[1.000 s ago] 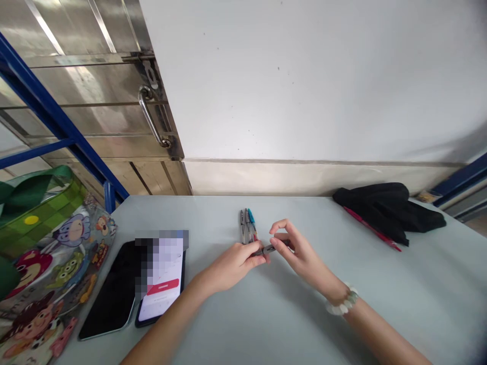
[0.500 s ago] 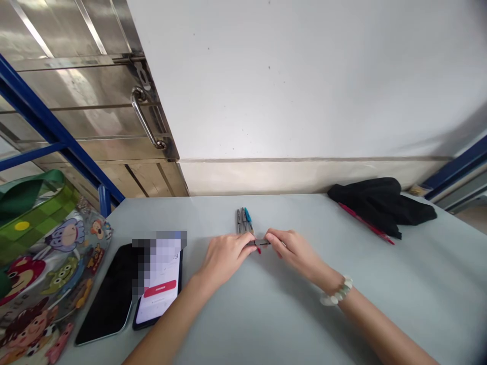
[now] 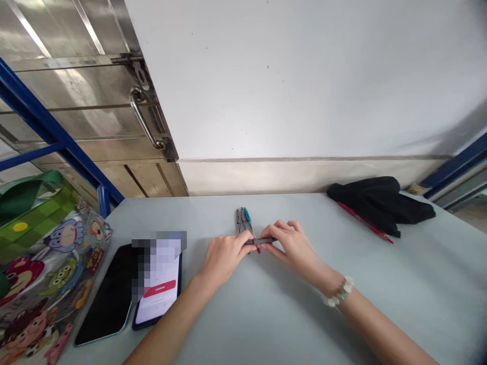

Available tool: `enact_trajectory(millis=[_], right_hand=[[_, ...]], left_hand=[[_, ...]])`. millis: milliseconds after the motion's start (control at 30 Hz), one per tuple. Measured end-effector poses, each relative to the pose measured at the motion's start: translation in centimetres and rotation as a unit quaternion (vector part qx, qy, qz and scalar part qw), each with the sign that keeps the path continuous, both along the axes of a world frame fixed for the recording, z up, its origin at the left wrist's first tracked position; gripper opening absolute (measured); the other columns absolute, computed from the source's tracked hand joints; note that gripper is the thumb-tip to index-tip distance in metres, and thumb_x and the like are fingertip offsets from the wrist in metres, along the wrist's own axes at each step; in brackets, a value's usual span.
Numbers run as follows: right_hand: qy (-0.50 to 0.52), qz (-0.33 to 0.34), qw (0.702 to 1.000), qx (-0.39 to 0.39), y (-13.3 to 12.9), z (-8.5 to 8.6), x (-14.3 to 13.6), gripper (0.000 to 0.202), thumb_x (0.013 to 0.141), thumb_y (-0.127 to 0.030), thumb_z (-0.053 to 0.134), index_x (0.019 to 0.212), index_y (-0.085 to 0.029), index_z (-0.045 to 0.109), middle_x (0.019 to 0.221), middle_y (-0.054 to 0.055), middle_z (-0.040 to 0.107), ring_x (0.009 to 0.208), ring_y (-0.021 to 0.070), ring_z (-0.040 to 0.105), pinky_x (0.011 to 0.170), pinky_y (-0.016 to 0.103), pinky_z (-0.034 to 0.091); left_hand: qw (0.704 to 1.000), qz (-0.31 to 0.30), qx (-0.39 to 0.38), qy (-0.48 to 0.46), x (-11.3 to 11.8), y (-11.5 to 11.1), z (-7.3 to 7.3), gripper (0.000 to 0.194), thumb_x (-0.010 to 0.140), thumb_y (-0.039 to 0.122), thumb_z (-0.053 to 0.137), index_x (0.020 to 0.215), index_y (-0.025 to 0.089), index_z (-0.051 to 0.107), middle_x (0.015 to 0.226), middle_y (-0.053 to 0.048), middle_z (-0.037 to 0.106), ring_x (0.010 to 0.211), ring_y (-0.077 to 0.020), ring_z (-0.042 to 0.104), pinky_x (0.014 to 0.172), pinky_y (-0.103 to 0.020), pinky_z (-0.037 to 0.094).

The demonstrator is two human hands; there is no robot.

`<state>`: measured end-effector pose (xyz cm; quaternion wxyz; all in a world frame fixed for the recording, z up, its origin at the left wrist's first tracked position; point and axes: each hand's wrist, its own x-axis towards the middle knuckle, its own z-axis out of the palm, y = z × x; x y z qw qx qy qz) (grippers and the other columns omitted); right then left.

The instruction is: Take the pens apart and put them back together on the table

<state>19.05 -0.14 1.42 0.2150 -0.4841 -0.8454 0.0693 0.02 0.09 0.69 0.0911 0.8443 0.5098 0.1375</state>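
A slim dark grey pen (image 3: 262, 241) lies level between my two hands, just above the table. My left hand (image 3: 224, 256) pinches its left end between thumb and fingers. On the pen's right end are the thumb and index finger of my right hand (image 3: 294, 246), its other fingers lifted and apart. Behind my left fingers, two grey-capped pens (image 3: 239, 217) and a teal-capped pen (image 3: 247, 215) lie side by side, their near ends partly hidden. A small red tip (image 3: 258, 249) shows just below the held pen.
Two phones lie at left, one with a dark screen (image 3: 108, 294) and one lit (image 3: 158, 304). Beside them stands a clear cartoon-print bag (image 3: 64, 268). A black cloth (image 3: 376, 200) with a red strip is at the back right. A wall (image 3: 304, 91) rises behind the grey table (image 3: 266, 324).
My right hand has changed its grip, its fingers lifting and spreading. A thin dark section showed between my hands before; now a thicker pen body spans them. My left hand stays in place.
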Motion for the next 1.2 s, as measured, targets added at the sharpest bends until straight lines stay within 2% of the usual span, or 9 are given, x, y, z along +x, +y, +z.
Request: enact_trajectory(millis=[100,233,367,400,533,733,933,1067,1200], right_hand=[[0.011,0.003,1.0,0.028,-0.17,0.02,-0.06,0.009,0.089,-0.028,0.049,0.093,-0.021,0.054,0.087,0.002,0.066,0.089,0.0187,0.054,0.081,0.035,0.03],[-0.015,0.016,1.0,-0.011,-0.33,0.13,-0.09,0.022,0.094,-0.03,0.039,0.081,-0.023,0.056,0.075,-0.001,0.065,0.08,0.0163,0.055,0.083,0.037,0.029],[-0.011,-0.009,1.0,0.027,-0.2,-0.03,-0.06,0.004,0.087,-0.025,0.053,0.087,-0.021,0.054,0.081,0.0,0.066,0.082,0.0167,0.057,0.086,0.037,0.03],[-0.009,-0.01,0.999,0.037,-0.19,-0.04,-0.04,0.008,0.086,-0.026,0.055,0.09,-0.02,0.053,0.083,0.002,0.066,0.085,0.0177,0.057,0.087,0.038,0.03],[-0.024,0.006,1.0,0.015,-0.21,-0.01,0.06,0.017,0.092,-0.032,0.043,0.085,-0.022,0.055,0.078,0.0,0.066,0.084,0.0183,0.057,0.092,0.043,0.027],[-0.006,-0.009,0.997,0.07,-0.05,0.0,0.04,0.006,0.086,-0.014,0.05,0.087,-0.02,0.051,0.08,0.0,0.065,0.079,0.0152,0.058,0.093,0.039,0.029],[-0.031,0.026,0.998,0.051,-0.06,0.27,0.26,0.01,0.09,-0.029,0.047,0.09,-0.023,0.055,0.08,0.0,0.067,0.085,0.018,0.057,0.09,0.041,0.031],[-0.02,0.009,0.996,0.086,0.16,0.14,0.38,0.005,0.087,-0.019,0.05,0.086,-0.022,0.053,0.082,0.0,0.066,0.084,0.017,0.056,0.088,0.037,0.033],[0.004,-0.027,0.988,0.154,0.59,0.14,0.72,0.013,0.082,-0.009,0.046,0.084,-0.021,0.048,0.082,0.001,0.063,0.087,0.018,0.054,0.087,0.036,0.033]], left_hand=[[1.0,0.002,0.005,-0.007,0.09,-0.09,-0.02,0.019,0.092,0.041,0.041,0.094,0.028,0.054,0.075,0.007,0.069,0.066,-0.0149,0.065,0.049,-0.023,0.023],[1.0,0.001,0.016,-0.015,0.2,-0.16,-0.07,0.016,0.091,0.041,0.044,0.09,0.028,0.055,0.081,0.008,0.07,0.071,-0.0144,0.065,0.049,-0.023,0.023],[1.0,0.011,0.007,-0.007,0.25,-0.15,-0.25,0.016,0.091,0.041,0.044,0.092,0.028,0.054,0.078,0.008,0.07,0.067,-0.0142,0.064,0.049,-0.023,0.022],[1.0,0.011,0.005,-0.006,0.26,-0.17,-0.27,0.016,0.092,0.04,0.044,0.094,0.029,0.054,0.078,0.008,0.07,0.066,-0.0142,0.064,0.049,-0.022,0.022],[1.0,0.003,0.01,-0.001,0.32,-0.25,-0.2,0.017,0.092,0.039,0.043,0.093,0.029,0.056,0.079,0.007,0.069,0.068,-0.014,0.064,0.049,-0.022,0.023],[1.0,0.019,-0.001,0.002,0.28,-0.13,-0.33,0.02,0.092,0.041,0.041,0.092,0.028,0.056,0.075,0.006,0.069,0.065,-0.0139,0.064,0.049,-0.023,0.024],[1.0,0.013,-0.007,-0.025,0.27,-0.21,-0.24,0.02,0.093,0.04,0.039,0.095,0.03,0.056,0.081,0.007,0.07,0.069,-0.0137,0.064,0.05,-0.022,0.024],[0.999,0.022,-0.009,-0.024,0.28,-0.13,-0.12,0.021,0.093,0.04,0.038,0.09,0.029,0.055,0.076,0.007,0.068,0.065,-0.0131,0.062,0.05,-0.022,0.022],[0.998,0.043,-0.007,-0.041,0.26,-0.09,0.01,0.023,0.093,0.038,0.036,0.086,0.027,0.055,0.066,0.007,0.064,0.058,-0.0119,0.057,0.05,-0.022,0.021]])
